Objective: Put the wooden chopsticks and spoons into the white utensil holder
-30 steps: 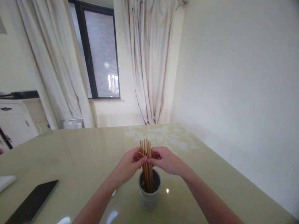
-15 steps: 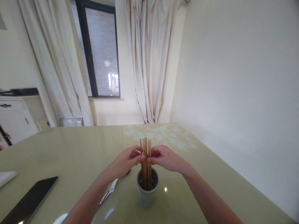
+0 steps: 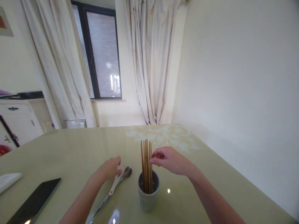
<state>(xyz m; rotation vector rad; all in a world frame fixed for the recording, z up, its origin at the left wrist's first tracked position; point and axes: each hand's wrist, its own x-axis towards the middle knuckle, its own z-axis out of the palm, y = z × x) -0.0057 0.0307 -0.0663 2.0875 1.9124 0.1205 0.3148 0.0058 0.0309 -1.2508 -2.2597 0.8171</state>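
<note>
- Chopsticks (image 3: 146, 171): bundle standing in cup (image 3: 147, 200), long axis near vertical, upper ends up and slightly fanned; leftmost one tilts a bit left.
- Cup upright on table (image 3: 191, 199), near side, about mid-scene.
- Right hand (image 3: 171, 160): angled in from near right, palm side toward bundle, above cup rim. Fingers curled, small gap between thumb and forefinger, tips at bundle's right edge; can't tell if they grip a stick.
- Left hand (image 3: 107, 169): left of cup, lower, back of hand up, pointing far right. Fingers half curled, thumb and forefinger apart, right at white spoon (image 3: 114, 186); can't tell if it has hold.
- White spoon and dark spoon (image 3: 127, 173): diagonal, bowls far right.
</note>
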